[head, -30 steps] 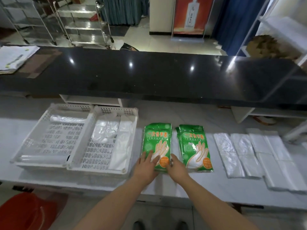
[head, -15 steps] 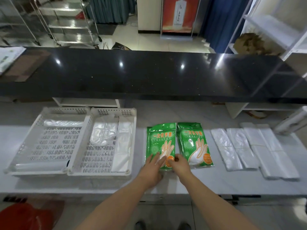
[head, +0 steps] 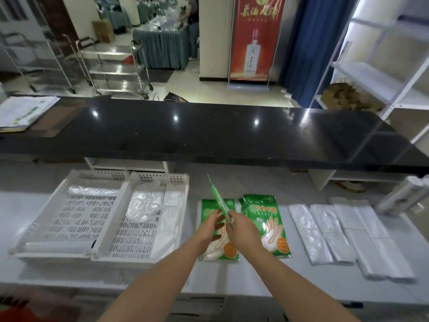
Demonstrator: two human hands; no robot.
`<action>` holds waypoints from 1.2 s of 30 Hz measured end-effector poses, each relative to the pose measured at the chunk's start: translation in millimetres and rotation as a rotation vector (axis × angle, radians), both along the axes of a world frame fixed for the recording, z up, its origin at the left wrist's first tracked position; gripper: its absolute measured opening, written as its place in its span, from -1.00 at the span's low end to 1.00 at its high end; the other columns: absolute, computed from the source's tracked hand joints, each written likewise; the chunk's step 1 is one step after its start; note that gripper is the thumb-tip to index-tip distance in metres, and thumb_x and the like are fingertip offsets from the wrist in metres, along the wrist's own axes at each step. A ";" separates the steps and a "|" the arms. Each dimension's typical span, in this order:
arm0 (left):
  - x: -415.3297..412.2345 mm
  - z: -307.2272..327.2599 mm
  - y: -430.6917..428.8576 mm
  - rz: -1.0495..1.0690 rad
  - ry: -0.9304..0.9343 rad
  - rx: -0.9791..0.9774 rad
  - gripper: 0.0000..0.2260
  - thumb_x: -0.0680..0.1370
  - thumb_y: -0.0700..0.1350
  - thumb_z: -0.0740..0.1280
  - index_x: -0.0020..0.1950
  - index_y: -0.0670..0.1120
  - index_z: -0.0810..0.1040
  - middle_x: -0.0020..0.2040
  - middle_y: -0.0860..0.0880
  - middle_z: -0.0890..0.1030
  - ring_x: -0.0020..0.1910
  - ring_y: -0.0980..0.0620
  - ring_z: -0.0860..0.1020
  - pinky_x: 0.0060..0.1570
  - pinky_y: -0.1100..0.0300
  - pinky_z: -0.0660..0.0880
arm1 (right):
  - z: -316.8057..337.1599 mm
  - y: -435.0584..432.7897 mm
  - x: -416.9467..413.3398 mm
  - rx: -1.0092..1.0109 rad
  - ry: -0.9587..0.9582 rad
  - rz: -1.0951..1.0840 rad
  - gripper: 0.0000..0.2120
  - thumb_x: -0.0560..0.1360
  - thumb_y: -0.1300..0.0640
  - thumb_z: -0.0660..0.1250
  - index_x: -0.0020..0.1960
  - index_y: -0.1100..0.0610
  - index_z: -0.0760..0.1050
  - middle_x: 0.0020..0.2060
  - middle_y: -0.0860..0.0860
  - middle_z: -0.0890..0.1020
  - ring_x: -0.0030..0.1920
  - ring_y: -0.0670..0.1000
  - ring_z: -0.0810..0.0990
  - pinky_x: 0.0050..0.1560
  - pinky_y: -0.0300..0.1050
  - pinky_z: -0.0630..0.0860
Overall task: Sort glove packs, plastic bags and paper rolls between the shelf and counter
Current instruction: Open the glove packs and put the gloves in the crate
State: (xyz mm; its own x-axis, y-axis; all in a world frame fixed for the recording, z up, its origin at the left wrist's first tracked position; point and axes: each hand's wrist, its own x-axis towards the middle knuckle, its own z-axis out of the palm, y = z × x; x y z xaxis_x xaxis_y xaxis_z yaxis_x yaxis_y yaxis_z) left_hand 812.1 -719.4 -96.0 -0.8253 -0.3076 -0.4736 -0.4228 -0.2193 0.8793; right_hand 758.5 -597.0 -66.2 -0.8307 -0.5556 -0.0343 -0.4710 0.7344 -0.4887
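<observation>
Glove pack (head: 219,201), green, is lifted edge-on above the left stack of glove packs (head: 220,249), tilted w/ its top corner leaning up and away to the left. It's held at its lower end only, where both hands meet.

Risk, as I judge it: thin, slippery plastic pack pinched by one end, most of its length sticking out unsupported. A loose pinch and it could slide out and drop back on the stack, knocking that askew, or flop over onto the second stack (head: 267,226) just beside it. Two hands crowding one small spot also means either could let go early. Can't tell if one pack or several are pinched; an extra one clinging below could fall mid-carry.

Left hand (head: 209,226): fingers (head: 217,216) curled shut on the pack's lower edge from the left. Right hand (head: 241,228): closed on the same end from the right, thumb side toward the pack. Fingertips of the two hands are touching or nearly so; exact contact is hidden by the knuckles.

Outward: white baskets (head: 160,257) w/ clear bags lie to the left, flat plastic bags (head: 325,228) in rows to the right, a roll (head: 404,196) at far right. All on the pale lower counter (head: 243,280), black counter top (head: 209,135) behind.
</observation>
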 end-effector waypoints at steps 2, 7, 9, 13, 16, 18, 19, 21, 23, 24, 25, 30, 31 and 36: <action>7.6 2.5 -6.8 0.035 -0.047 -0.082 -0.71 0.65 0.05 0.17 0.14 -0.05 0.62 0.02 -0.03 0.69 0.00 0.01 0.59 0.00 0.08 0.50 | -5.3 -6.4 7.5 0.143 0.038 0.141 -0.77 0.55 0.07 0.22 0.19 -0.02 0.48 0.06 0.00 0.65 0.03 0.11 0.62 -0.02 0.00 0.56; 24.2 -2.6 -16.1 0.043 -0.164 -0.176 -0.73 0.66 -0.16 0.11 0.19 -0.14 0.57 0.06 -0.08 0.67 -0.01 -0.08 0.61 0.03 0.02 0.56 | -36.6 -3.7 25.7 0.262 -0.097 0.336 -0.62 0.46 -0.08 0.26 0.26 -0.06 0.43 0.19 -0.03 0.57 0.16 0.12 0.58 0.09 0.07 0.54; 29.3 -9.4 -17.2 -0.098 -0.172 -0.480 -0.74 0.68 -0.19 0.09 0.30 -0.16 0.47 0.23 -0.11 0.60 0.14 -0.09 0.57 0.10 0.12 0.50 | -47.6 1.1 30.5 0.298 -0.116 0.389 -0.56 0.45 -0.13 0.27 0.29 -0.04 0.42 0.19 -0.05 0.55 0.18 0.11 0.57 0.10 0.09 0.54; 32.0 -31.3 -16.6 -0.288 -0.179 -0.806 -0.70 0.66 -0.20 0.12 0.39 -0.18 0.39 0.39 -0.15 0.48 0.32 -0.09 0.50 0.30 0.10 0.43 | -65.7 13.3 30.7 0.393 -0.047 0.437 -0.49 0.50 -0.12 0.23 0.42 0.01 0.36 0.30 -0.02 0.49 0.25 0.13 0.52 0.20 0.09 0.48; 37.0 -51.1 -16.0 -0.602 -0.270 -1.057 -0.48 0.65 -0.15 0.18 0.61 -0.14 0.16 0.61 -0.18 0.15 0.55 -0.13 0.23 0.51 0.03 0.22 | -71.2 23.7 25.8 0.394 -0.045 0.438 -0.50 0.50 -0.05 0.18 0.42 0.01 0.38 0.24 -0.03 0.51 0.24 0.10 0.50 0.22 0.07 0.44; 42.8 -56.2 -11.4 -0.696 -0.272 -1.150 -0.48 0.66 -0.12 0.16 0.62 -0.07 0.13 0.63 -0.14 0.10 0.58 -0.12 0.14 0.51 -0.03 0.21 | -73.3 31.6 22.2 0.381 -0.043 0.434 -0.55 0.50 -0.02 0.16 0.36 0.03 0.44 0.17 -0.02 0.53 0.22 0.10 0.50 0.20 0.05 0.44; 44.7 -58.5 -9.1 -0.721 -0.254 -1.188 -0.49 0.67 -0.11 0.14 0.62 -0.06 0.14 0.63 -0.13 0.11 0.57 -0.12 0.14 0.50 -0.05 0.23 | -75.2 35.5 20.8 0.373 -0.036 0.429 -0.58 0.50 -0.02 0.16 0.33 0.04 0.46 0.15 -0.01 0.54 0.21 0.10 0.50 0.18 0.02 0.45; 47.3 -59.9 -4.8 -0.770 -0.241 -1.233 -0.53 0.69 -0.08 0.10 0.61 -0.04 0.17 0.62 -0.12 0.14 0.56 -0.13 0.15 0.47 -0.08 0.26 | -78.3 43.2 19.5 0.352 -0.023 0.412 -0.61 0.53 -0.03 0.16 0.29 0.05 0.49 0.13 -0.01 0.56 0.18 0.09 0.52 0.14 -0.01 0.48; 48.5 -60.8 -1.1 -0.794 -0.246 -1.270 -0.54 0.70 -0.02 0.09 0.61 -0.01 0.18 0.63 -0.11 0.12 0.58 -0.15 0.12 0.49 -0.10 0.22 | -81.7 50.9 20.0 0.328 -0.021 0.395 -0.64 0.55 -0.02 0.15 0.28 0.04 0.51 0.13 -0.02 0.57 0.17 0.07 0.53 0.11 -0.03 0.50; 49.0 -61.9 0.3 -0.799 -0.253 -1.282 -0.53 0.69 0.02 0.11 0.61 0.01 0.17 0.63 -0.10 0.10 0.59 -0.15 0.09 0.51 -0.11 0.18 | -83.5 54.1 20.9 0.316 -0.023 0.391 -0.64 0.55 -0.01 0.16 0.29 0.03 0.51 0.14 -0.03 0.57 0.18 0.06 0.53 0.12 -0.04 0.50; 49.8 -61.3 2.1 -0.804 -0.259 -1.291 -0.50 0.68 0.05 0.13 0.61 0.02 0.15 0.64 -0.09 0.07 0.60 -0.15 0.06 0.53 -0.11 0.14 | -85.4 57.0 22.0 0.304 -0.026 0.390 -0.63 0.55 0.00 0.16 0.31 0.02 0.51 0.17 -0.03 0.57 0.20 0.06 0.53 0.15 -0.06 0.48; 52.5 -66.6 9.6 -0.781 -0.261 -1.334 -0.43 0.65 0.07 0.21 0.62 0.02 0.12 0.65 -0.06 -0.02 0.62 -0.10 -0.03 0.57 -0.08 0.01 | -95.0 71.9 29.8 0.267 -0.070 0.396 -0.56 0.56 0.05 0.18 0.41 0.07 0.47 0.36 -0.01 0.51 0.33 0.06 0.47 0.37 -0.07 0.38; 52.6 -68.0 10.8 -0.771 -0.264 -1.339 -0.43 0.65 0.06 0.22 0.62 0.02 0.12 0.65 -0.05 -0.03 0.62 -0.10 -0.04 0.57 -0.07 0.00 | -96.3 74.3 31.5 0.274 -0.072 0.399 -0.58 0.56 0.05 0.17 0.39 0.08 0.48 0.35 0.00 0.52 0.32 0.06 0.47 0.34 -0.06 0.41; 55.3 -74.2 11.5 -0.729 -0.220 -1.401 -0.44 0.64 -0.01 0.24 0.61 0.00 0.12 0.65 -0.07 -0.01 0.62 -0.13 -0.02 0.56 -0.09 0.01 | -101.0 80.6 36.8 0.280 -0.069 0.391 -0.64 0.54 0.06 0.15 0.26 0.10 0.54 0.25 0.00 0.56 0.23 0.07 0.51 0.19 -0.03 0.50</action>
State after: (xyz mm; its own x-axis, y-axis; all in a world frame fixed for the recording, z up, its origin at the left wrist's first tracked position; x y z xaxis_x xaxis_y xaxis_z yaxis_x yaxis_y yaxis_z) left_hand 867.4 -707.9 -170.2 -0.9409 -0.1702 -0.2928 -0.2109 0.9709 0.1137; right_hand 795.3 -516.4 -167.1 -0.5518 -0.7874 -0.2746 -0.7118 0.6163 -0.3369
